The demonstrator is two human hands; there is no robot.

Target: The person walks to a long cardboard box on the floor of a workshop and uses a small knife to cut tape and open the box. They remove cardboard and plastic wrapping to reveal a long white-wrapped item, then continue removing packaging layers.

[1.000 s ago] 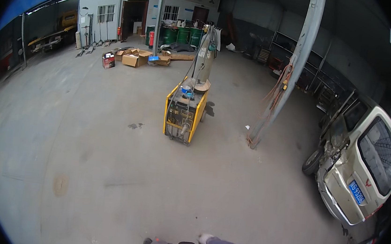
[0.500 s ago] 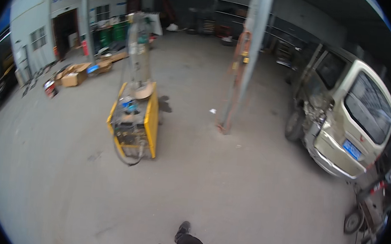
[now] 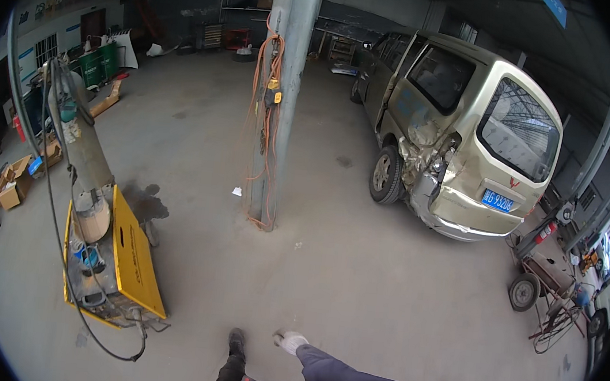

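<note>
My right hand (image 3: 292, 341), in a pale glove with greyish fingertips, reaches forward at the bottom of the view. Its fingers bend loosely, a little apart, with nothing visible in them. A grey sleeve with red patches covers that arm. My left hand is out of the picture. Ahead on the left stands a yellow-sided welding machine cart (image 3: 138, 262) carrying a tall gas cylinder (image 3: 88, 144) and a dark hose. The hand touches nothing; bare concrete lies beneath it. My dark shoe (image 3: 236, 342) shows just to its left.
A steel post (image 3: 291, 108) hung with orange cables (image 3: 262, 83) rises ahead. Right of it stands a beige van (image 3: 466, 199) with a crushed rear corner. A wheeled cart (image 3: 546, 276) is at far right. Cardboard boxes (image 3: 13, 181) and green drums (image 3: 97, 64) lie left.
The view has swung right and moved forward. The welding cart now sits nearer and farther left; the post and van have shifted left. My right hand has come further into view.
</note>
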